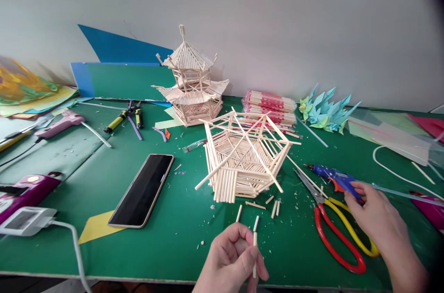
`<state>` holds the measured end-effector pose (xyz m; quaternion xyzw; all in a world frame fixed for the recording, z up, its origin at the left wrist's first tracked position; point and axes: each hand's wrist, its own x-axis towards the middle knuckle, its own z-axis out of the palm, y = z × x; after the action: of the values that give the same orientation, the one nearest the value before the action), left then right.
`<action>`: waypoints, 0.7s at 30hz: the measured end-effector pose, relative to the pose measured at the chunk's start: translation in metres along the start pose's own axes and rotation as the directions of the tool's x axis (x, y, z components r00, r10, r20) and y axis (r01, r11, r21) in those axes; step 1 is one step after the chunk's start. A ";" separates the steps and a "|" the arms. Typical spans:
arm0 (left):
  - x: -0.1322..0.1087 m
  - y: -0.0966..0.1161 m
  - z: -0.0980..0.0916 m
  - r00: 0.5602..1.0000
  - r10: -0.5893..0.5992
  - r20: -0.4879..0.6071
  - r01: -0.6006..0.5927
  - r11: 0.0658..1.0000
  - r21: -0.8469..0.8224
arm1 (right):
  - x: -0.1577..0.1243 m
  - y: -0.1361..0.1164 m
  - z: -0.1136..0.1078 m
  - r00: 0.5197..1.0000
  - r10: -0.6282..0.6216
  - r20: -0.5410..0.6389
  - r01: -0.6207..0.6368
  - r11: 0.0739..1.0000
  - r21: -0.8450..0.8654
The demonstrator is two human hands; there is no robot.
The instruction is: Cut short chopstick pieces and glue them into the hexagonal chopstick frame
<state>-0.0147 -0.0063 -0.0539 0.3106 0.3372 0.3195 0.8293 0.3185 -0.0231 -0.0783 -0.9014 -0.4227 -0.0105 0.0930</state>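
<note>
My left hand [231,258] pinches a short wooden stick [255,240] upright between thumb and fingers, near the table's front edge. At the right, my right hand [373,212] has its fingers closed round the handle of a blue hot glue gun [335,176], whose nozzle points left. Just beyond my left hand stands a hexagonal frame of wooden sticks [243,154], open at the top, with a strip of sticks laid side by side at its front. Several cut stick pieces [274,210] lie in front of it. Scissors [324,219] with red and yellow handles lie left of my right hand.
Behind stands a stick pagoda [192,82], beside packs of sticks [268,107] and blue folded paper [328,110]. On the left are a phone [142,191], pliers [125,116], a pink glue gun [62,124] and a white charger [27,220] with its cable.
</note>
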 end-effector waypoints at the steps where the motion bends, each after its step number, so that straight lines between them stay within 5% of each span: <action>1: 0.000 0.000 -0.001 1.000 0.003 -0.003 -0.003 1.000 0.002 | 0.000 0.000 -0.001 1.000 0.008 0.013 -0.008 1.000 -0.002; 14: 0.000 0.003 0.001 0.997 0.022 -0.076 -0.024 0.999 -0.034 | 0.007 0.002 -0.001 0.966 0.172 0.193 -0.176 0.984 0.005; 21: 0.001 -0.004 -0.006 0.993 0.003 -0.114 -0.012 0.997 -0.076 | 0.003 0.007 0.000 0.916 0.271 0.295 -0.365 0.868 0.336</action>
<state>-0.0172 -0.0061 -0.0611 0.2613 0.3703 0.3524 0.8188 0.3254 -0.0253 -0.0789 -0.9176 -0.2692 0.1963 0.2168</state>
